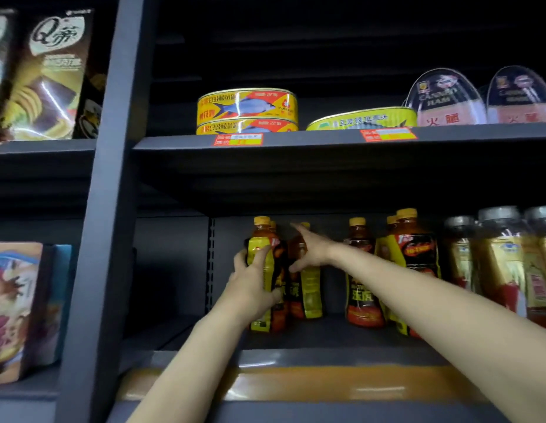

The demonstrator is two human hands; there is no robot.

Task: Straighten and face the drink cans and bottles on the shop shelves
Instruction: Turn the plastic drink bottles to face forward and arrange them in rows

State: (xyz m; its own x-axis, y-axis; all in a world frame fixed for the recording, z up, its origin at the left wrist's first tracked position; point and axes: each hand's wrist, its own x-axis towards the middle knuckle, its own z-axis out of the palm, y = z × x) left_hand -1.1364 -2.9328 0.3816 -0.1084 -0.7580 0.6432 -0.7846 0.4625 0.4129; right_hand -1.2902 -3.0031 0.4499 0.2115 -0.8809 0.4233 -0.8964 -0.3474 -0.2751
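Left hand (255, 277) grips the front-left bottle (265, 279), fingers curled round its yellow label; bottle stands upright on the lower shelf (296, 357), long axis vertical. Just right, second bottle (308, 296) sits further back, also upright. Right hand (309, 250) is open, fingers extended, reaching over its shoulder toward the rear. Right hand is nearer it; likely next: pull it forward level.

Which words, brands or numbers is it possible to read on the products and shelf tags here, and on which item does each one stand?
"Q蒂": snack box, upper left shelf.
"火腿", and above it what looks like "HAM": left ham tin, top shelf.
"生虎" (uncertain): yellow-capped bottle, lower shelf.
Fish tins, green tin: characters blurred.
Red price tags: too blurred.
Bottle gripped by the left hand: label unreadable.
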